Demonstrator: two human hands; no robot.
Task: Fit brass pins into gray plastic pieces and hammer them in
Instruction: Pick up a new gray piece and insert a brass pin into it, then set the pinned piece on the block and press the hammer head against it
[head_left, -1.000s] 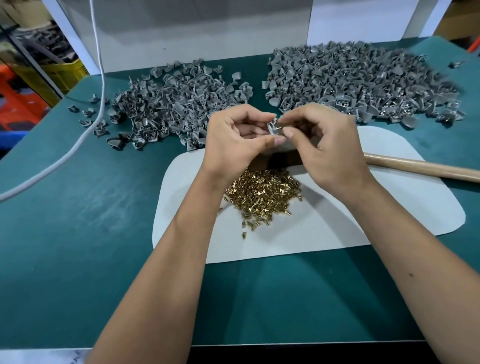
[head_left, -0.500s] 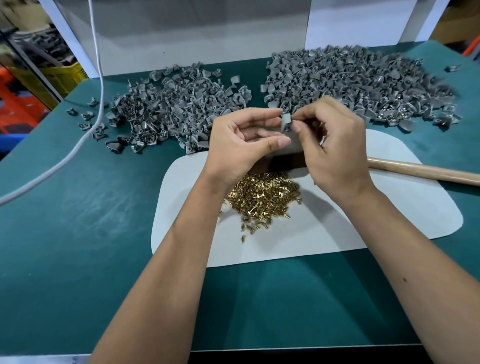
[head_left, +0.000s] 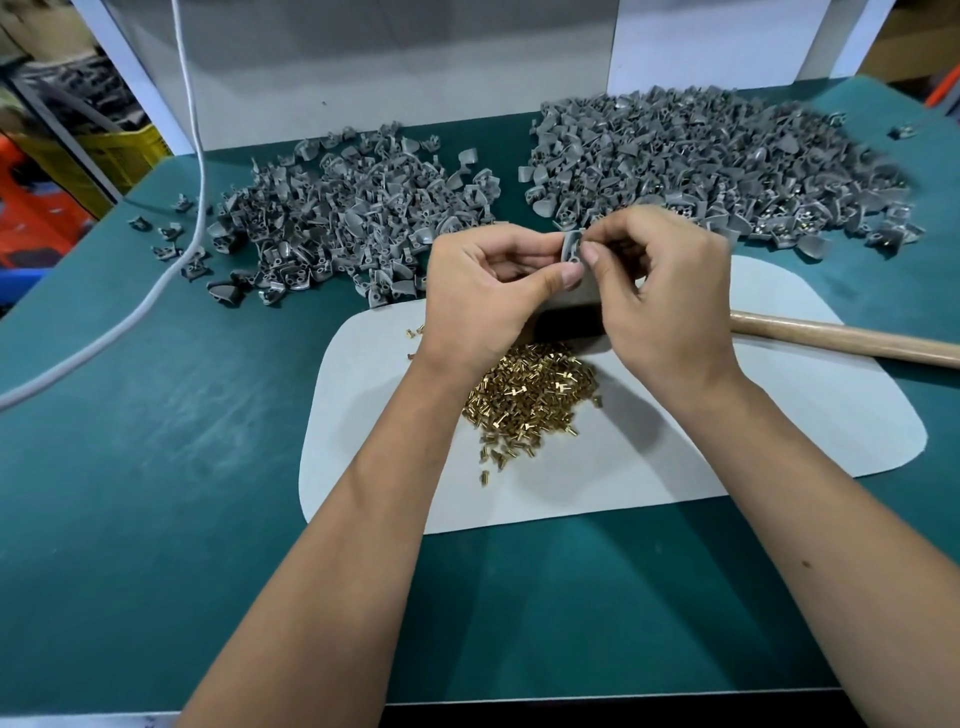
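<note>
Left hand: the left hand (head_left: 483, 291) was raised above the white mat, its grip closed on one gray plastic piece (head_left: 571, 248), pinched between thumb and forefinger.
Right hand: the right hand (head_left: 660, 296) met it from the other side, its thumb and forefinger pinched together against the top of the same piece; whether a pin sat between those fingertips was too small to tell.
Held piece: it stood roughly upright between the two hands, holes in its face turned toward the camera, above the hammer's head.
Brass pins: a loose heap of brass pins (head_left: 530, 400) lay on the white mat (head_left: 675, 452), under the wrists, with a few strays near the mat's left edge.
Left pile: a spread of gray pieces (head_left: 337, 218) lay on the green table (head_left: 156, 467) beyond the mat.
Right pile: a larger pile of gray pieces (head_left: 717, 161) lay at the far right.
Hammer: the hammer (head_left: 841, 340) lay across the mat, wooden handle running off to the right, dark head mostly hidden behind the hands.
Cable: a white cable (head_left: 156, 291) trailed across the table's left side.
</note>
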